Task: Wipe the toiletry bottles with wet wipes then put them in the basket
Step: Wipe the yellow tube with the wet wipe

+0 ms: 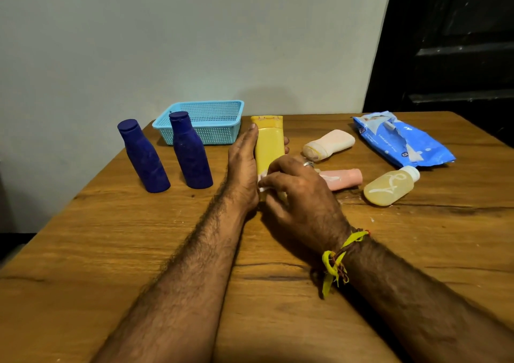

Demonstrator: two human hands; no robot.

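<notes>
My left hand (244, 165) wraps its grip around the yellow bottle (269, 143), bracing it upright on the surface (139, 251) so it won't skid. My right hand (297, 193) pinches a white wet wipe (262, 180) against the bottle's lower front. The blue basket (205, 120) behind looks empty. Two dark blue bottles (167, 154) stand left; three bottles lie right, near the torn wipes pack (403, 140).
</notes>
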